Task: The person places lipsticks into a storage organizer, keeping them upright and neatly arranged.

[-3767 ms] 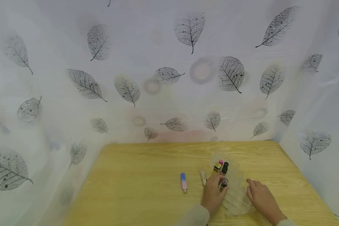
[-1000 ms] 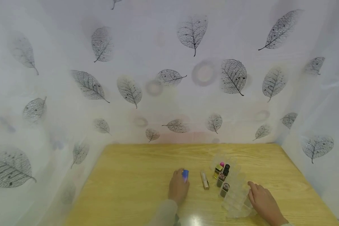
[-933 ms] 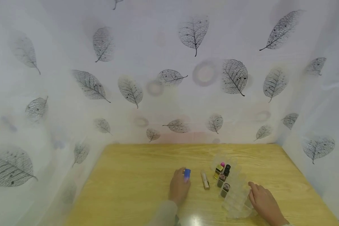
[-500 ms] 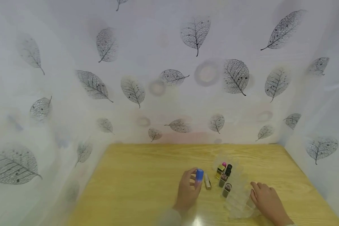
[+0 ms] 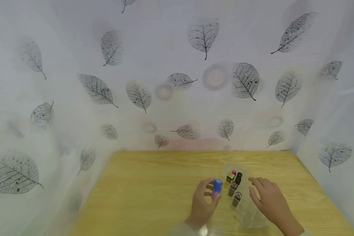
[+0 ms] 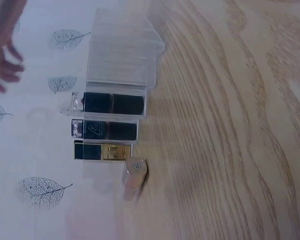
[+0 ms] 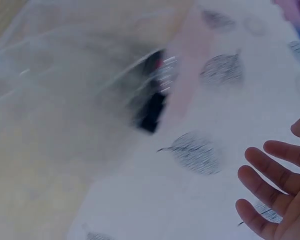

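Note:
My left hand (image 5: 202,205) pinches a blue-and-pink lipstick tube (image 5: 218,186) upright between thumb and fingers, its blue end up. It is just left of a clear stepped lipstick holder (image 5: 250,214). Several lipsticks stand in the holder's left side, among them a black one (image 5: 238,178), a gold-and-black one (image 6: 102,151) and two with dark bodies and clear ends. My right hand (image 5: 269,201), fingers spread and holding nothing, hovers over the holder's right side. A gold-and-beige lipstick (image 6: 135,174) lies on the table beside the holder, hidden behind my left hand in the head view.
The wood-grain table (image 5: 147,193) stretches away to the left. A pale curtain (image 5: 177,105) printed with leaves hangs along its back and both sides.
My left hand has picked the blue-and-pink lipstick tube up off the table and carried it right, toward the holder. My right hand has lifted from the holder's edge and moved in over it.

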Motion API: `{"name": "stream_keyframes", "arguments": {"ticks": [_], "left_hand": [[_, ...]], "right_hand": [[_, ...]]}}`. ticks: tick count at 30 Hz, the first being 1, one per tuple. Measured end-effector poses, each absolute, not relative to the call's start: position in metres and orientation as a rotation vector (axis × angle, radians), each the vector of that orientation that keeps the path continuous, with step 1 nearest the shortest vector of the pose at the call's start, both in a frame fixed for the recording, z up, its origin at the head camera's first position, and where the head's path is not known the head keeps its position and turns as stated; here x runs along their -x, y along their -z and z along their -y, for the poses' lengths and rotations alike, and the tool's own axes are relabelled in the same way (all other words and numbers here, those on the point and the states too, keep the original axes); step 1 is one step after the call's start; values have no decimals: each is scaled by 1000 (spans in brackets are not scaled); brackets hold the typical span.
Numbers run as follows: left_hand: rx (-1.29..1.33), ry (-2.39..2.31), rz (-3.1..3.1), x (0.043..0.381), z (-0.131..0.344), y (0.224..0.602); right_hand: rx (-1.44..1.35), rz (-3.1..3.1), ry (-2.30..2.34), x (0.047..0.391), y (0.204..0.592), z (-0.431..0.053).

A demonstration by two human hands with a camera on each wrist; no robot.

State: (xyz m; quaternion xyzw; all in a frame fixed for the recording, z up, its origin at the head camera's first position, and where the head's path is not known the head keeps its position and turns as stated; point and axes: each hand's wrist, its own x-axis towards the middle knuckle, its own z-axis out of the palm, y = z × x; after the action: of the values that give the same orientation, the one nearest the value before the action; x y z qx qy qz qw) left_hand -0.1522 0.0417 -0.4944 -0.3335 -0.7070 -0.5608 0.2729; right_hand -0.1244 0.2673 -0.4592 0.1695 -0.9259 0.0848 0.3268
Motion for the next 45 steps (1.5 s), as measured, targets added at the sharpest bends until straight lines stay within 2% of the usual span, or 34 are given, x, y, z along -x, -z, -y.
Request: {"name": "stream_keyframes", "arguments": {"ticks": [4,12,21,31,39,45], "left_hand": [[976,1503,1859,146,-43,483],[1102,1404,1887,151,-42,506],[1122,1394,1896,157,-31,492],[1146,1548,1788,151,-21,445],[1121,1690,1828,160,-33,458],[961,1910,1973,157,-40,460]], "right_hand": [[-541,2382,-373,123,440,-241],[-718,2459,-731,125,427,-211],[-727,2464,-824,125,429,-211],[-747,2513,-1001,126,443,-219],[-789,2511,-1032,124,449,-211],[-741,2527,-1071,121,448,-209]]}}
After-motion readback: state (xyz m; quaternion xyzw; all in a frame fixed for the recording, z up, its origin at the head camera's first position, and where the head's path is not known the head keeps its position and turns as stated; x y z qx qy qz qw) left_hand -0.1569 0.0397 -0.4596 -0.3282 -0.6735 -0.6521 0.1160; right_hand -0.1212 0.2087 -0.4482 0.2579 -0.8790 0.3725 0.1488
